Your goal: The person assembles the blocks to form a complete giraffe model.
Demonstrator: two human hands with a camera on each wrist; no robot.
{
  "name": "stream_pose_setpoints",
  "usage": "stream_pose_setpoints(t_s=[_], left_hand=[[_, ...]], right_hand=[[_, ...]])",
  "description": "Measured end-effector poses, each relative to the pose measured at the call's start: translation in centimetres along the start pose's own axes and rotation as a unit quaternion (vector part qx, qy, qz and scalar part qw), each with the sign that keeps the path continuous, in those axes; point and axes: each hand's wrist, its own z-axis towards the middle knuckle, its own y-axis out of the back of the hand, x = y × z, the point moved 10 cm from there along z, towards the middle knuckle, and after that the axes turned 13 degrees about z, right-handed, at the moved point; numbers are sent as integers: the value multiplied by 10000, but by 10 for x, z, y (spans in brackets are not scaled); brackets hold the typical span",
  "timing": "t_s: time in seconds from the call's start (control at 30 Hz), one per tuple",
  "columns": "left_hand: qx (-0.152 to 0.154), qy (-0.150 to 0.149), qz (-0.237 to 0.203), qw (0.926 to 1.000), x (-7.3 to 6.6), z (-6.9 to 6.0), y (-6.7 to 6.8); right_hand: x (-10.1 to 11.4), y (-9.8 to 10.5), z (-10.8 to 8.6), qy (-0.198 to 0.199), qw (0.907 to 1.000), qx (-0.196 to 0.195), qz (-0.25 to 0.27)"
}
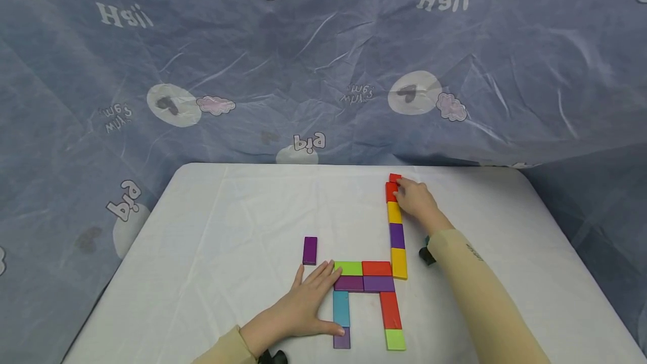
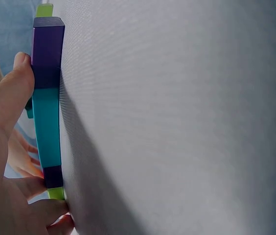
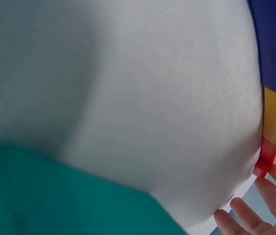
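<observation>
In the head view my left hand [image 1: 302,309] lies spread beside an arrangement of flat coloured blocks. Its fingertips touch the left end by a green block [image 1: 349,268] and a dark purple block [image 1: 349,283]. The thumb rests by a purple block [image 2: 47,56] under a teal block [image 2: 48,127]. My right hand [image 1: 417,201] is at the far end of a column, fingers extended, touching a red block [image 1: 391,192] and the red block [image 1: 395,177] beyond it. That end block sits slightly right of the column. Yellow [image 1: 394,213] and violet [image 1: 396,236] blocks continue nearer.
A lone dark purple block [image 1: 310,250] lies left of the column. A red block [image 1: 390,310] and a green block [image 1: 395,340] form the right leg. The white table [image 1: 242,218] ends at a blue patterned cloth [image 1: 323,55] behind.
</observation>
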Motion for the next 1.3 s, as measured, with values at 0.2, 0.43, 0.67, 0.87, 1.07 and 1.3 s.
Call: stream_pose_setpoints(t_s=[0.2,0.43,0.67,0.87,1.07,1.3], left_hand=[[-45,-18,48,10000,-1,-1,0],[-97,-63,45,9999,0,-1,-1],[-62,-33,-6,10000,1,0,-2],[-11,16,56,10000,2,0,-3],[-28,-10,54,10000,2,0,-2],[-6,2,33,10000,2,0,-3]], right_hand=[[3,-2,0,96,9998,137,-74],[5,-4,1,189,9993,252,-214],[7,-4,1,178,9992,292,-196],[8,-6,0,195,9989,301,-313],[11,-8,1,233,9980,389,-433],[11,-12,3,178,9974,421,-556]])
